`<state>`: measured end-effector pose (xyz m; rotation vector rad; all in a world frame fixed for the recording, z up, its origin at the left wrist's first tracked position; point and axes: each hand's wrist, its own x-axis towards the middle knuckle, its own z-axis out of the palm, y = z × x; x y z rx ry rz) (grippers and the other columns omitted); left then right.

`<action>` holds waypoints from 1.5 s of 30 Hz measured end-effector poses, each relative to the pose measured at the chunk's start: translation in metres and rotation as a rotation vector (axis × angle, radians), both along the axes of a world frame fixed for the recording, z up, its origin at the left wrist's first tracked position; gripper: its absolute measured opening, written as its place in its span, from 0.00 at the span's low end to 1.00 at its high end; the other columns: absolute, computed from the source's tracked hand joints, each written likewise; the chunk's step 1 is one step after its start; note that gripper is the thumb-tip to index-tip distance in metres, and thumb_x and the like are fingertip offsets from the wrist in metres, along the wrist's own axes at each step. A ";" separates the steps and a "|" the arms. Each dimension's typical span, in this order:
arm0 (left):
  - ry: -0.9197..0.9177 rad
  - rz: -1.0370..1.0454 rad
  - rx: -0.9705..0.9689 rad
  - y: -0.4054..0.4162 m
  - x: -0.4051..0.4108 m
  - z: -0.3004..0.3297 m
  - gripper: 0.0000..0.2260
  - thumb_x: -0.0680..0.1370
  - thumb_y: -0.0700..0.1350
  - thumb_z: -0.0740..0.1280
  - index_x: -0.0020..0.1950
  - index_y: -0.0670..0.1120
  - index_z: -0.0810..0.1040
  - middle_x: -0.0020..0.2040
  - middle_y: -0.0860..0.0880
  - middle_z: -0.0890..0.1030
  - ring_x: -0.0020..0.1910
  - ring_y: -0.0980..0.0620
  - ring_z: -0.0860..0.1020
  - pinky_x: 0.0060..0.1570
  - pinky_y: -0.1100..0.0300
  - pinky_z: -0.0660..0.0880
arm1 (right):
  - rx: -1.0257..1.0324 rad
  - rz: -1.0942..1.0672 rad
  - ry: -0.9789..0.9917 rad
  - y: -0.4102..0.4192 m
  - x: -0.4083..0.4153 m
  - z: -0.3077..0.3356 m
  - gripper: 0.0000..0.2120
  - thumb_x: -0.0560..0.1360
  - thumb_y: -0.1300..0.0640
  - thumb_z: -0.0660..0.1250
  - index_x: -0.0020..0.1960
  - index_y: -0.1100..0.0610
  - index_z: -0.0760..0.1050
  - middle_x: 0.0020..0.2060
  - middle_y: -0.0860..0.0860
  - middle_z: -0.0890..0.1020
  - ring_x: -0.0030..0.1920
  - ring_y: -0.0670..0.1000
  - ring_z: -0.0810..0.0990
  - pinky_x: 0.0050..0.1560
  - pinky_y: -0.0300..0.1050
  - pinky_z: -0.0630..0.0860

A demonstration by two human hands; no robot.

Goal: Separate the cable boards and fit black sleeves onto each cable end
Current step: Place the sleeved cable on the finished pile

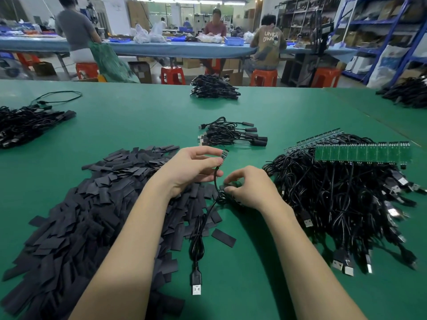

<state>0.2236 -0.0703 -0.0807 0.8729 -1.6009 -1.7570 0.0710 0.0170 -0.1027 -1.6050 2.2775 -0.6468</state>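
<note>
My left hand point(193, 168) pinches a black cable point(197, 241) just below its small green board point(224, 154), which points up. The cable hangs down to a USB plug point(196, 286) on the green table. My right hand point(250, 187) pinches a flat black sleeve point(231, 185) at the right edge of the big heap of black sleeves point(92, 215). On the right lies a strip of joined green boards point(362, 152) over a tangle of their cables point(342, 199). A small bunch of sleeved cables point(231, 135) lies beyond my hands.
More black cable piles sit at the far left point(27, 125), far middle point(213, 87) and far right point(406, 92) of the green table point(138, 116). One loose sleeve point(223, 237) lies near the cable. People work at a blue bench behind.
</note>
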 end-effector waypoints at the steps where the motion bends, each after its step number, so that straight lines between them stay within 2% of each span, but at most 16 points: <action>1: -0.006 -0.011 0.000 0.000 0.000 0.000 0.07 0.78 0.37 0.71 0.53 0.47 0.83 0.43 0.50 0.85 0.42 0.50 0.86 0.41 0.63 0.81 | -0.015 -0.013 -0.028 -0.001 0.000 0.000 0.02 0.73 0.50 0.75 0.46 0.45 0.84 0.48 0.47 0.85 0.55 0.51 0.81 0.57 0.47 0.78; 3: 0.008 -0.044 0.009 -0.001 0.001 0.000 0.09 0.79 0.35 0.69 0.54 0.47 0.83 0.43 0.49 0.86 0.44 0.50 0.86 0.44 0.63 0.81 | -0.035 -0.038 -0.043 -0.003 -0.001 -0.001 0.05 0.72 0.53 0.75 0.40 0.47 0.80 0.42 0.46 0.85 0.50 0.50 0.82 0.54 0.45 0.79; 5: 0.022 -0.076 0.006 -0.001 0.002 -0.001 0.11 0.79 0.34 0.68 0.57 0.46 0.83 0.43 0.47 0.86 0.44 0.50 0.85 0.45 0.64 0.80 | -0.063 -0.073 -0.073 -0.004 -0.004 -0.002 0.06 0.72 0.55 0.73 0.39 0.48 0.77 0.39 0.46 0.83 0.43 0.48 0.81 0.47 0.41 0.76; 6: 0.023 -0.087 0.005 -0.001 0.002 0.000 0.11 0.79 0.34 0.69 0.58 0.46 0.82 0.43 0.46 0.86 0.43 0.51 0.85 0.44 0.64 0.80 | -0.089 -0.094 -0.154 -0.004 -0.006 -0.001 0.06 0.73 0.56 0.73 0.40 0.50 0.77 0.37 0.45 0.82 0.40 0.46 0.80 0.43 0.39 0.74; 7: 0.020 -0.103 0.006 -0.001 0.003 0.000 0.11 0.79 0.34 0.69 0.59 0.45 0.82 0.43 0.45 0.86 0.42 0.51 0.85 0.44 0.65 0.79 | -0.124 -0.111 -0.312 -0.003 -0.009 0.000 0.06 0.73 0.57 0.74 0.40 0.51 0.77 0.35 0.46 0.81 0.36 0.46 0.79 0.39 0.38 0.72; 9: 0.005 -0.151 0.013 -0.001 0.003 0.001 0.10 0.79 0.36 0.70 0.58 0.45 0.82 0.43 0.43 0.86 0.41 0.52 0.84 0.43 0.65 0.79 | -0.214 -0.098 -0.798 0.001 -0.013 0.008 0.08 0.73 0.60 0.76 0.42 0.54 0.76 0.32 0.47 0.81 0.32 0.46 0.77 0.35 0.37 0.72; 11: 0.003 -0.178 0.027 -0.001 0.003 0.001 0.07 0.78 0.37 0.71 0.55 0.44 0.81 0.44 0.42 0.86 0.41 0.51 0.84 0.42 0.64 0.79 | -0.316 -0.048 -1.210 0.005 -0.019 0.015 0.10 0.73 0.63 0.75 0.44 0.55 0.74 0.35 0.50 0.83 0.32 0.45 0.79 0.32 0.35 0.73; 13: 0.011 -0.178 0.037 -0.002 0.003 0.001 0.05 0.78 0.37 0.71 0.52 0.43 0.80 0.44 0.43 0.85 0.41 0.51 0.84 0.42 0.63 0.80 | -0.390 -0.026 -1.424 0.008 -0.023 0.020 0.11 0.73 0.64 0.74 0.44 0.54 0.73 0.41 0.52 0.86 0.34 0.46 0.82 0.32 0.34 0.75; 15: 0.017 -0.181 0.033 -0.002 0.003 0.001 0.04 0.78 0.37 0.71 0.51 0.44 0.80 0.44 0.43 0.85 0.42 0.50 0.84 0.43 0.63 0.80 | -0.443 -0.007 -1.528 0.010 -0.025 0.022 0.12 0.68 0.63 0.76 0.42 0.53 0.73 0.43 0.52 0.86 0.38 0.47 0.84 0.34 0.35 0.77; 17: 0.018 -0.195 0.027 -0.001 0.002 0.001 0.04 0.78 0.37 0.71 0.50 0.44 0.80 0.44 0.43 0.85 0.43 0.49 0.83 0.44 0.62 0.80 | -0.471 0.003 -1.554 0.009 -0.024 0.022 0.13 0.65 0.62 0.77 0.40 0.53 0.74 0.44 0.53 0.86 0.38 0.47 0.84 0.38 0.37 0.80; 20: 0.013 -0.221 0.018 0.002 0.000 0.001 0.04 0.78 0.37 0.71 0.51 0.44 0.80 0.45 0.44 0.84 0.42 0.50 0.83 0.44 0.62 0.80 | -0.472 0.022 -1.563 0.008 -0.020 0.021 0.10 0.67 0.63 0.77 0.38 0.53 0.78 0.44 0.53 0.85 0.33 0.45 0.82 0.43 0.39 0.82; 22: 0.008 -0.230 0.020 0.003 0.000 0.001 0.04 0.78 0.37 0.71 0.52 0.43 0.80 0.45 0.44 0.84 0.42 0.50 0.83 0.44 0.62 0.80 | -0.473 0.039 -1.579 0.008 -0.019 0.021 0.09 0.65 0.64 0.78 0.39 0.54 0.80 0.44 0.53 0.86 0.39 0.48 0.86 0.43 0.39 0.82; 27: 0.005 -0.225 0.051 0.004 0.001 0.001 0.04 0.78 0.37 0.71 0.51 0.44 0.80 0.46 0.43 0.85 0.42 0.49 0.82 0.44 0.62 0.80 | -0.509 0.084 -1.571 0.010 -0.023 0.017 0.16 0.68 0.63 0.76 0.55 0.56 0.80 0.48 0.52 0.87 0.52 0.52 0.86 0.50 0.43 0.82; 33: 0.012 -0.268 0.108 0.007 0.002 0.006 0.09 0.73 0.40 0.74 0.52 0.45 0.80 0.47 0.45 0.85 0.42 0.51 0.84 0.45 0.62 0.81 | -0.658 0.151 -1.582 0.013 -0.021 0.018 0.12 0.69 0.64 0.74 0.51 0.54 0.79 0.49 0.54 0.86 0.55 0.53 0.85 0.52 0.44 0.81; 38: 0.023 -0.303 0.130 0.008 0.005 0.010 0.11 0.70 0.42 0.74 0.52 0.46 0.80 0.47 0.46 0.86 0.40 0.54 0.84 0.42 0.64 0.79 | -0.693 0.162 -1.472 0.014 -0.018 0.020 0.13 0.68 0.64 0.74 0.50 0.55 0.77 0.47 0.53 0.86 0.51 0.51 0.86 0.51 0.44 0.81; 45: 0.038 -0.303 0.142 0.008 0.007 0.011 0.11 0.70 0.42 0.74 0.52 0.46 0.80 0.47 0.46 0.86 0.40 0.54 0.84 0.42 0.64 0.80 | -0.723 0.177 -1.472 0.014 -0.017 0.021 0.13 0.67 0.66 0.73 0.50 0.58 0.77 0.45 0.53 0.87 0.49 0.52 0.87 0.54 0.44 0.82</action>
